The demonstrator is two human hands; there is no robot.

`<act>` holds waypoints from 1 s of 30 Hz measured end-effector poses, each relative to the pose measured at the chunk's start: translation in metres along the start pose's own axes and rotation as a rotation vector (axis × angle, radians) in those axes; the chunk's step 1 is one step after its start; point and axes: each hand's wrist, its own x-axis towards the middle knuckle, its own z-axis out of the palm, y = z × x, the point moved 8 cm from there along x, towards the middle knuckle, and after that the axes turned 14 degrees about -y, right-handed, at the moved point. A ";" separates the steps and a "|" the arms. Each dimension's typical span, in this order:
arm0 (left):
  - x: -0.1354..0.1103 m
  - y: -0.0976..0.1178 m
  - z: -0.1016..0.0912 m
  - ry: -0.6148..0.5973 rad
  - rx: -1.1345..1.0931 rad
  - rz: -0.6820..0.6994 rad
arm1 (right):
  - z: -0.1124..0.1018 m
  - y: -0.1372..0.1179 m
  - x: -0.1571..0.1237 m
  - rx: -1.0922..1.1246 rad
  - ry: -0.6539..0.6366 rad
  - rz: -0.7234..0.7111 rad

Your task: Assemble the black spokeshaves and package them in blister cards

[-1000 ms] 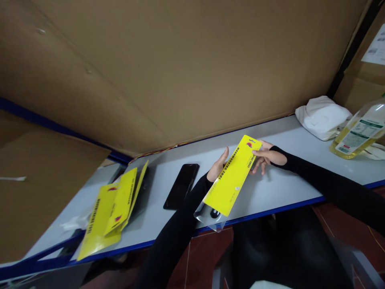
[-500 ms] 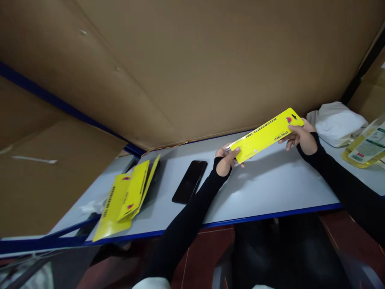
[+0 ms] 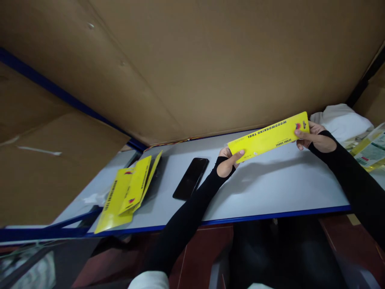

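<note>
The left hand [image 3: 227, 161] is pinched on the lower left end of a yellow packaging card [image 3: 269, 137]: the thumb lies across the printed face and the other fingers sit behind it. The right hand [image 3: 316, 139] is clamped on the opposite end, beside the hang hole and the red logo. The card is printed "WOODWORKING TOOL" and "SPOKE SHAVE". It is held clear of the table [image 3: 270, 188], above the rear right part of the surface, lengthwise between the hands with its right end higher. Its shadow falls on the tabletop below. Both forearms are in black sleeves. A black smartphone [image 3: 191, 178] lies face up near the middle of the table, just left of the left hand and apart from it. A stack of yellow cards [image 3: 128, 192] of the same design sits at the front left corner, overhanging the blue front edge. A white cloth [image 3: 341, 120] lies at the rear right corner, behind the right hand. A labelled bottle [image 3: 370, 149] of yellow liquid lies at the right edge, only partly in view. A large cardboard sheet [image 3: 195, 60] stands along the rear edge.
</note>
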 end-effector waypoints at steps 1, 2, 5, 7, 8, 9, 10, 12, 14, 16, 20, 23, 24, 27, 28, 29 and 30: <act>0.000 0.001 0.000 -0.014 0.021 0.006 | 0.000 0.001 0.000 -0.004 -0.008 0.011; 0.000 0.001 -0.001 -0.016 0.037 0.012 | -0.001 0.001 0.000 -0.013 -0.017 0.024; 0.000 -0.005 -0.006 -0.001 0.041 -0.005 | -0.001 0.000 -0.002 -0.071 -0.060 0.065; 0.000 -0.013 -0.007 -0.010 0.014 -0.041 | -0.002 -0.001 -0.005 -0.108 -0.088 0.100; 0.000 -0.016 -0.007 -0.017 0.001 -0.061 | -0.002 -0.001 -0.006 -0.119 -0.094 0.120; 0.001 -0.020 -0.007 -0.025 -0.007 -0.081 | -0.003 -0.001 -0.008 -0.127 -0.089 0.137; 0.001 -0.023 -0.006 -0.029 -0.009 -0.096 | -0.004 0.000 -0.009 -0.136 -0.081 0.153; 0.002 -0.024 -0.007 -0.014 -0.003 -0.104 | -0.004 0.002 -0.010 -0.151 -0.067 0.179; 0.005 -0.021 -0.008 0.013 0.008 -0.082 | -0.005 0.006 -0.009 -0.139 -0.053 0.192; 0.007 -0.014 -0.010 0.024 0.022 -0.032 | -0.005 0.010 -0.009 -0.081 -0.044 0.200; 0.009 -0.004 -0.010 0.008 0.025 0.086 | -0.004 0.015 -0.010 -0.044 -0.062 0.226; 0.007 -0.005 -0.007 -0.023 0.030 0.102 | -0.006 0.014 -0.011 -0.108 -0.044 0.256; 0.007 -0.007 -0.004 -0.043 0.033 0.087 | -0.007 0.015 -0.011 -0.120 -0.028 0.266; 0.007 -0.011 0.002 -0.090 0.021 0.025 | -0.008 0.017 -0.010 -0.115 0.003 0.285; 0.007 -0.011 0.002 -0.089 0.009 0.012 | -0.007 0.018 -0.010 -0.109 0.006 0.283; 0.008 -0.011 0.001 -0.081 -0.002 0.008 | -0.006 0.019 -0.009 -0.108 0.007 0.277; 0.008 -0.010 0.000 -0.073 -0.011 0.010 | -0.005 0.019 -0.009 -0.112 0.007 0.269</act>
